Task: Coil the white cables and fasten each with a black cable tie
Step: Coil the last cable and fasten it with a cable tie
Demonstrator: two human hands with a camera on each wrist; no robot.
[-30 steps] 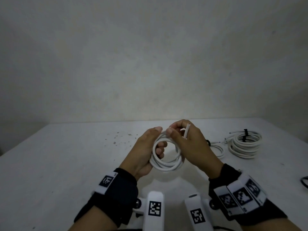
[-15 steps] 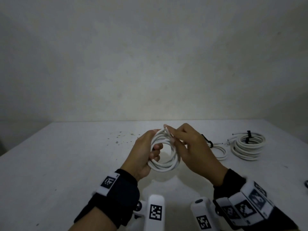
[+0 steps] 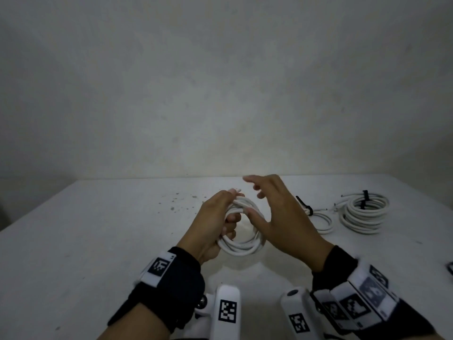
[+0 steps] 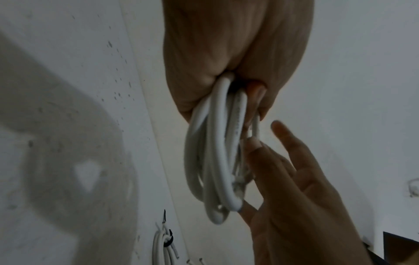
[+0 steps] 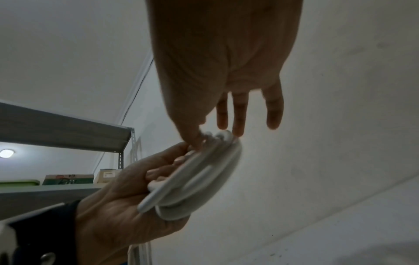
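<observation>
Above the bench (image 3: 103,241), the left hand (image 3: 210,224) still grips the coiled white cable (image 3: 241,245), while the right hand (image 3: 282,217), which half a second ago pinched the cable's end, now has fingers (image 3: 252,179) spread, its thumb beside the coil.

A pale table (image 3: 73,241), flecked with dark specks (image 3: 176,201) left of centre, stands before a bare wall (image 3: 220,82). A metal shelving unit (image 5: 68,129) holds cardboard boxes (image 5: 68,179) beneath a ceiling lamp (image 5: 6,153).

Left hand (image 3: 212,220) fingers curled, gripping; right hand (image 3: 282,214) fingers spread.
</observation>
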